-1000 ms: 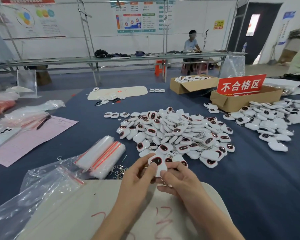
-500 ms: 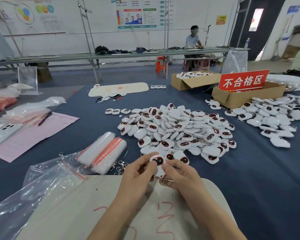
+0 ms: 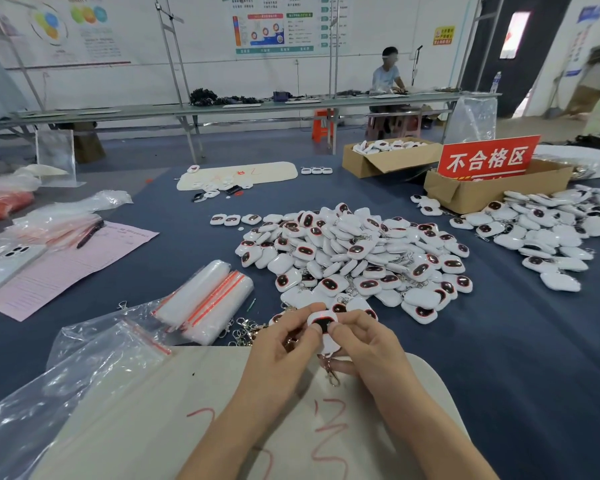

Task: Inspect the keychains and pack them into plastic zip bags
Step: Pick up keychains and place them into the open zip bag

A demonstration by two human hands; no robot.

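Inspecting one keychain [image 3: 323, 323], with the packing judged barely begun.
Head view: left hand [image 3: 284, 351] and right hand [image 3: 364, 344] both pinch it above the pale board [image 3: 153, 427], just before the big unsorted pile [image 3: 354, 258]. The rolled zip bags [image 3: 205, 299] lie to the left, none visibly filled. The red sign [image 3: 487, 157] at a carton [image 3: 482, 197] reads 不合格区; the board's red scrawl is illegible.

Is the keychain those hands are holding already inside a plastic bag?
No, the left hand and right hand pinch the keychain bare, while the zip bags lie apart to its left.
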